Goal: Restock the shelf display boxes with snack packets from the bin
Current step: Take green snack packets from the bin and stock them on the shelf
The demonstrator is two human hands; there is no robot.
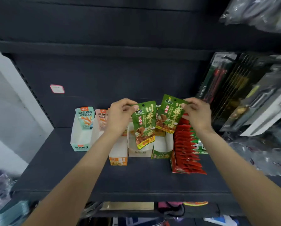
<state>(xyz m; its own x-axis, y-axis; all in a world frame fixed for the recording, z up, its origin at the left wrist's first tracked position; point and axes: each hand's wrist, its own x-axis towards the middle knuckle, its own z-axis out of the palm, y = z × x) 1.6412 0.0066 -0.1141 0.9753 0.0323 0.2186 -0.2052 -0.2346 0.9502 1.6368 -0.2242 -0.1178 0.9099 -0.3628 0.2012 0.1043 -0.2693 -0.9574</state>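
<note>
My left hand [120, 115] pinches the top corner of a green snack packet [144, 126] that hangs above a white display box [139, 151]. My right hand [197, 113] pinches the top of a second green snack packet [168, 115], held over a green-fronted display box [161, 154] with a bare white inside. Both packets hang upright, side by side, at the shelf's middle. The bin is out of view.
On the dark shelf [120, 176] stand a teal box [81, 136], a pink-topped box [100, 121], an orange-fronted box [118, 159] and a red box full of red packets [185, 152]. Hanging packaged goods [244, 95] crowd the right side. A price tag [57, 88] sticks on the back panel.
</note>
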